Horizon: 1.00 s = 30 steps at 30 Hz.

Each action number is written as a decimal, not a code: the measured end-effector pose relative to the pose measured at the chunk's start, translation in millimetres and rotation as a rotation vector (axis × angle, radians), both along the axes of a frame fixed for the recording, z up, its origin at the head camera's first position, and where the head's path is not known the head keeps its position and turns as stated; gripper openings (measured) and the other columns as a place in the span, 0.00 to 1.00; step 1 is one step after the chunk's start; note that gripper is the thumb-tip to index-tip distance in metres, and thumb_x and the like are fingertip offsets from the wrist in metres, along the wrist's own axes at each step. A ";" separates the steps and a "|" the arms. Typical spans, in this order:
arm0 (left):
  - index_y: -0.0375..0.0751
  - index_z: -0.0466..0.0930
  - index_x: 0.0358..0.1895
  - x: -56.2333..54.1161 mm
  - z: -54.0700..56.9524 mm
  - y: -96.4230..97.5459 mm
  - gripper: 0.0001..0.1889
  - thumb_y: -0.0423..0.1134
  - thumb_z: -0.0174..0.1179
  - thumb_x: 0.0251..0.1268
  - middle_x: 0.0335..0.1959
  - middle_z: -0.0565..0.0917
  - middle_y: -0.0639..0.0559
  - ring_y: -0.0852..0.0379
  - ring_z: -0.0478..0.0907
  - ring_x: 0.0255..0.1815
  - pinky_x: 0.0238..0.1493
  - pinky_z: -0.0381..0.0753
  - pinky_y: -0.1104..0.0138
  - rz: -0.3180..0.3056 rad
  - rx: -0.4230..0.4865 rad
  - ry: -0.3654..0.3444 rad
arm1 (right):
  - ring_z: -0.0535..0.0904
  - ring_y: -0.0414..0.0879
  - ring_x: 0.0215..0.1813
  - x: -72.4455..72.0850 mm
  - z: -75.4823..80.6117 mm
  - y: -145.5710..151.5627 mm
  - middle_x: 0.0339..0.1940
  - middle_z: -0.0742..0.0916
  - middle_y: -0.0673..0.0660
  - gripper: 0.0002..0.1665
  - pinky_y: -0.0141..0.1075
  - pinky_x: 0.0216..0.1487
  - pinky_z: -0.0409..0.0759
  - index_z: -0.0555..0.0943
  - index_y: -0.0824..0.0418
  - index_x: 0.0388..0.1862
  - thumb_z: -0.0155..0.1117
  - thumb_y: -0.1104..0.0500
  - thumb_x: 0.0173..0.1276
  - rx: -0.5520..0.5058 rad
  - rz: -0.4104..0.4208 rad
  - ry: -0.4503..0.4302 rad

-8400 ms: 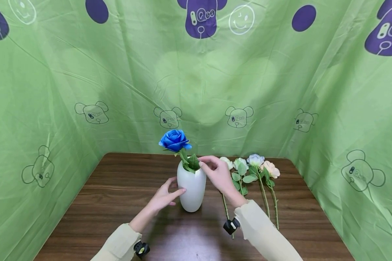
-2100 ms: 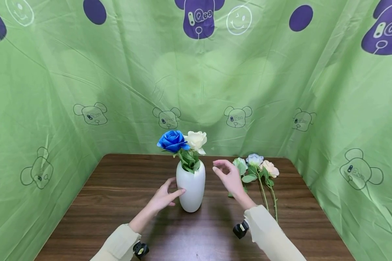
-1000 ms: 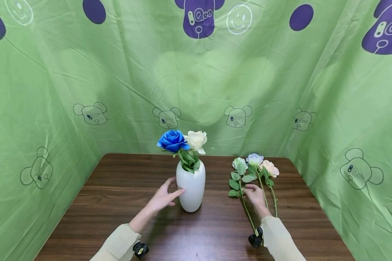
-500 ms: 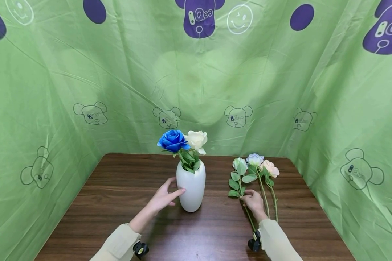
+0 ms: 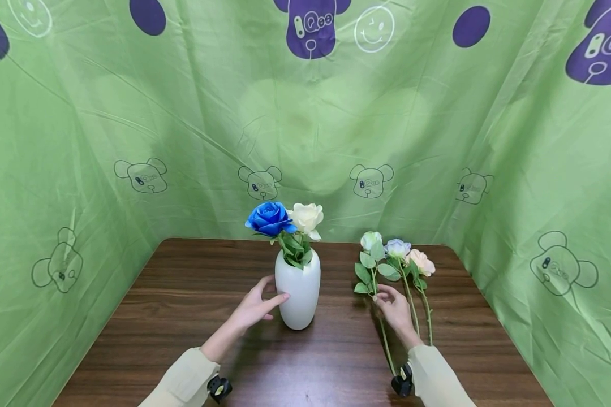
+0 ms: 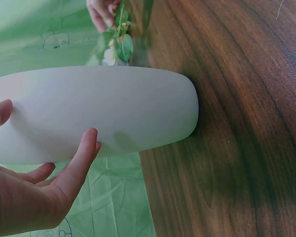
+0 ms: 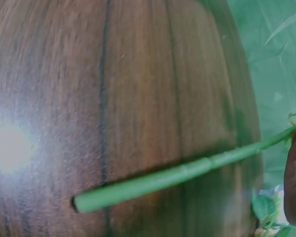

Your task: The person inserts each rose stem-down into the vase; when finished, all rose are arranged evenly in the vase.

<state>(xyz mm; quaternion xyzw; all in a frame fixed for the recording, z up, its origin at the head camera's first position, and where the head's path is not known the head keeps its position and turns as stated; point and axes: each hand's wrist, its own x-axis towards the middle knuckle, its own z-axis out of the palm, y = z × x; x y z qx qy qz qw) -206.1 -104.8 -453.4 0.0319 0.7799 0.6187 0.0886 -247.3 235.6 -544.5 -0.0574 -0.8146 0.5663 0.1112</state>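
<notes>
A white vase (image 5: 297,294) stands upright on the table, holding a blue rose (image 5: 270,219) and a white rose (image 5: 306,218). My left hand (image 5: 254,305) holds the vase from its left side, thumb across the front; the left wrist view shows thumb and fingers against its wall (image 6: 103,108). To the right, my right hand (image 5: 394,310) pinches the stem of a pale green-white rose (image 5: 371,241) just below its leaves. The bare lower stem (image 7: 153,180) slants across the right wrist view, its cut end near the tabletop. The vase's flower stems are hidden inside it.
A pale lilac rose (image 5: 397,247) and a peach rose (image 5: 420,263) lie on the brown wooden table (image 5: 183,316), close beside my right hand. A green printed curtain (image 5: 305,113) surrounds the table at the back and both sides.
The white rose has gone into the vase beside the blue one. My right hand left it, moved right and took the green-white rose's stem; that bloom has risen slightly. The left hand stays.
</notes>
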 end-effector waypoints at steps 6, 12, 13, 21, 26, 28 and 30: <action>0.41 0.59 0.62 0.0 0.3 -0.1 0.36 0.50 0.63 0.51 0.54 0.68 0.39 0.41 0.75 0.42 0.28 0.79 0.59 0.000 0.000 -0.004 | 0.73 0.40 0.19 -2.8 9.3 -4.5 0.33 0.81 0.60 0.20 0.31 0.18 0.75 0.74 0.66 0.51 0.61 0.68 0.57 -0.181 0.138 0.181; 0.41 0.59 0.62 0.0 0.8 -0.1 0.36 0.50 0.63 0.51 0.54 0.68 0.38 0.42 0.75 0.41 0.28 0.79 0.59 -0.001 0.002 -0.005 | 0.75 0.45 0.20 -11.1 12.6 -9.4 0.34 0.80 0.60 0.22 0.36 0.20 0.78 0.72 0.64 0.53 0.61 0.68 0.57 -0.298 0.269 0.354; 0.41 0.59 0.62 0.0 0.9 0.0 0.36 0.50 0.63 0.51 0.54 0.68 0.38 0.42 0.75 0.41 0.28 0.79 0.59 -0.001 0.002 -0.005 | 0.75 0.48 0.19 -8.1 20.1 -14.0 0.33 0.79 0.63 0.23 0.38 0.19 0.78 0.71 0.66 0.52 0.60 0.69 0.57 -0.290 0.250 0.353; 0.41 0.58 0.62 0.0 0.2 -0.4 0.36 0.50 0.63 0.51 0.54 0.67 0.38 0.43 0.75 0.41 0.28 0.79 0.59 -0.003 0.001 -0.006 | 0.76 0.48 0.19 -9.4 41.3 -28.6 0.34 0.79 0.62 0.25 0.33 0.17 0.75 0.67 0.69 0.54 0.59 0.71 0.57 -0.422 0.366 0.547; 0.41 0.58 0.62 0.6 2.0 -1.7 0.35 0.50 0.62 0.53 0.55 0.67 0.37 0.43 0.75 0.42 0.28 0.79 0.59 -0.022 -0.004 0.000 | 0.76 0.47 0.19 19.2 97.7 -52.3 0.33 0.79 0.61 0.22 0.34 0.19 0.76 0.63 0.74 0.52 0.54 0.76 0.58 -0.435 0.291 0.531; 0.39 0.58 0.62 3.0 7.3 -1.4 0.34 0.48 0.61 0.54 0.54 0.66 0.36 0.42 0.74 0.42 0.28 0.79 0.58 -0.031 0.000 0.008 | 0.75 0.46 0.18 22.6 110.0 -57.4 0.33 0.80 0.58 0.22 0.33 0.19 0.76 0.62 0.75 0.52 0.52 0.78 0.58 -0.468 0.267 0.533; 0.37 0.58 0.62 6.9 14.8 -0.7 0.33 0.46 0.61 0.55 0.54 0.66 0.35 0.41 0.74 0.42 0.29 0.78 0.57 -0.038 0.002 0.010 | 0.75 0.45 0.18 24.0 120.2 -61.9 0.33 0.80 0.57 0.23 0.32 0.20 0.76 0.61 0.75 0.53 0.51 0.79 0.58 -0.518 0.251 0.545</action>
